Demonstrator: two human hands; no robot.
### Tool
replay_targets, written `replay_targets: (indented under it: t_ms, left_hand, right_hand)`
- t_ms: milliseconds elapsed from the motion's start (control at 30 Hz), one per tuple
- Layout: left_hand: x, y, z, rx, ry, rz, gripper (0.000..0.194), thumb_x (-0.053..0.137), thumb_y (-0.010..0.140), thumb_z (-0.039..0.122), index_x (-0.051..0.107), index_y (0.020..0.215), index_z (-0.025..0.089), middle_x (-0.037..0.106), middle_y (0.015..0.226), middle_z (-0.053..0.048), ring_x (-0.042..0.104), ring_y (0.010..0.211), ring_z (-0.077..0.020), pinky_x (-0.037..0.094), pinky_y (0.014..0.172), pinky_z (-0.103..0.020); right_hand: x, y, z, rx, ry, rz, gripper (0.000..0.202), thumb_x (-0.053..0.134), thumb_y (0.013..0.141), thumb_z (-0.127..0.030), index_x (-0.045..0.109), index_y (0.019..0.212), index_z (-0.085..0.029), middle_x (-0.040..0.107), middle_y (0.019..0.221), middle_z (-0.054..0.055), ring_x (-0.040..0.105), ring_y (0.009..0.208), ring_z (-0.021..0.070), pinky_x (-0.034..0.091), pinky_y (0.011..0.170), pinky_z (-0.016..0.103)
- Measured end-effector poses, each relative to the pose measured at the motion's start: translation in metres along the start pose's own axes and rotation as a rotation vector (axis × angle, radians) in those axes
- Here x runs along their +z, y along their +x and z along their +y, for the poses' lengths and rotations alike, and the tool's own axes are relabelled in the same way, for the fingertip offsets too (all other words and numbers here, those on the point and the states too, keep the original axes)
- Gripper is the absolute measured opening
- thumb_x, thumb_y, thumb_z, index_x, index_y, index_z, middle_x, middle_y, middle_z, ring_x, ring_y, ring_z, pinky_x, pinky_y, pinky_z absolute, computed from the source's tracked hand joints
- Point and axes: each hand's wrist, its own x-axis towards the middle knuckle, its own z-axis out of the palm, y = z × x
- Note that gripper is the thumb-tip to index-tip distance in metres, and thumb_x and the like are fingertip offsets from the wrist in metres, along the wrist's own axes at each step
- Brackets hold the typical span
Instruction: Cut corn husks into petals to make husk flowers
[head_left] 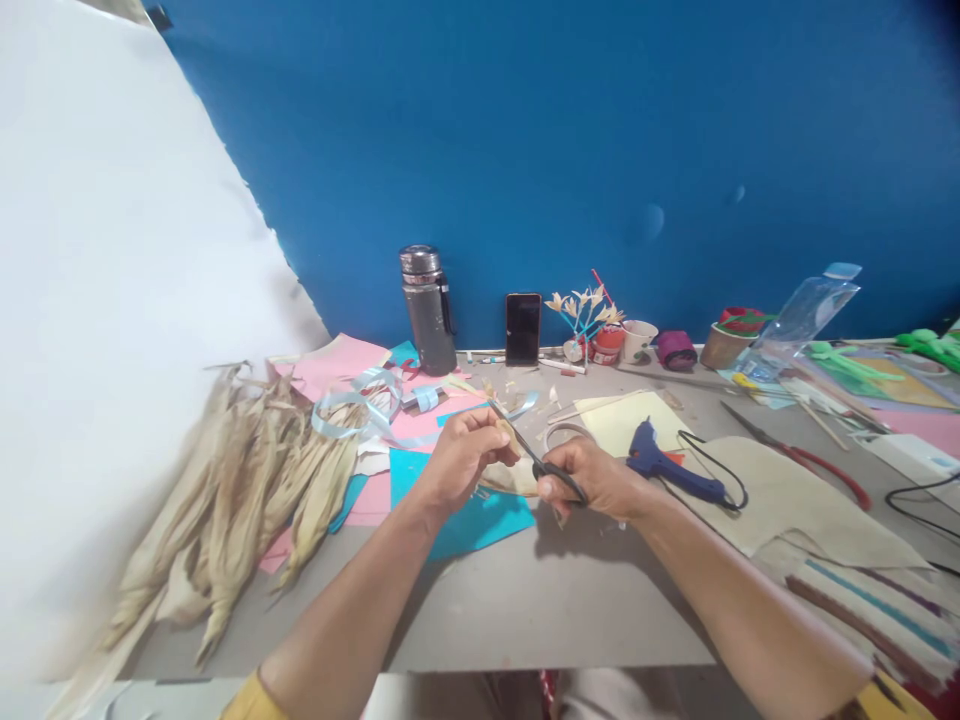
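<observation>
Near the middle of the table, my right hand [592,478] is closed around the dark handles of a pair of scissors [528,448]. The blades point up and to the left, toward my left hand. My left hand [469,455] pinches a small pale piece [507,430] that looks like dried husk, right beside the blades. Below and between the hands lie more pale husk [517,476] and a blue paper sheet [472,522]. A blue glue gun [671,468] rests to the right of my right hand.
Dried corn husks [240,470] spread over the left side. Along the blue wall stand a flask [429,320], a phone [523,330], husk flowers [585,305] and a paper cup [639,340]. Red-handled scissors [817,466], a tilted plastic bottle [806,318] and beige cloth [787,500] are at right.
</observation>
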Motion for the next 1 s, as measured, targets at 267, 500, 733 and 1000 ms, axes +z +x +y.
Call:
replay_targets:
  t_ms: [267, 500, 733, 1000]
  left_hand:
    - [0.002, 0.000, 0.005, -0.045, -0.026, -0.029, 0.007, 0.063, 0.060, 0.018, 0.057, 0.058, 0.016, 0.066, 0.060, -0.004, 0.062, 0.053, -0.0153, 0.047, 0.059, -0.028]
    - [0.003, 0.001, 0.001, -0.041, -0.018, 0.032, 0.003, 0.061, 0.059, 0.017, 0.058, 0.058, 0.016, 0.066, 0.057, -0.004, 0.063, 0.053, -0.0160, 0.047, 0.059, -0.027]
    - [0.000, 0.002, 0.002, -0.012, -0.005, 0.021, 0.006, 0.063, 0.060, 0.018, 0.059, 0.057, 0.016, 0.066, 0.056, -0.005, 0.062, 0.053, -0.0151, 0.046, 0.058, -0.026]
    - [0.000, 0.000, 0.001, -0.107, -0.010, -0.067, 0.009, 0.065, 0.062, 0.019, 0.057, 0.061, 0.016, 0.068, 0.064, -0.005, 0.065, 0.054, -0.0160, 0.048, 0.059, -0.027]
  right_hand:
    - [0.000, -0.004, -0.006, -0.097, 0.010, -0.067, 0.058, 0.064, 0.078, -0.071, 0.065, 0.071, -0.014, 0.065, 0.063, 0.005, 0.055, 0.058, 0.0137, 0.037, 0.055, 0.024]
    - [-0.001, -0.003, -0.003, -0.087, -0.010, -0.077, 0.057, 0.064, 0.078, -0.071, 0.063, 0.067, -0.015, 0.063, 0.063, 0.005, 0.055, 0.058, 0.0141, 0.038, 0.053, 0.024]
    - [0.001, -0.001, 0.001, -0.035, 0.016, -0.040, 0.053, 0.072, 0.075, -0.062, 0.058, 0.052, -0.016, 0.054, 0.050, 0.000, 0.042, 0.048, 0.0097, 0.031, 0.049, 0.024]
    - [0.008, 0.005, -0.011, -0.076, 0.210, 0.357, 0.037, 0.084, 0.063, -0.046, 0.065, 0.074, -0.016, 0.059, 0.063, -0.002, 0.048, 0.059, 0.0112, 0.038, 0.054, 0.024]
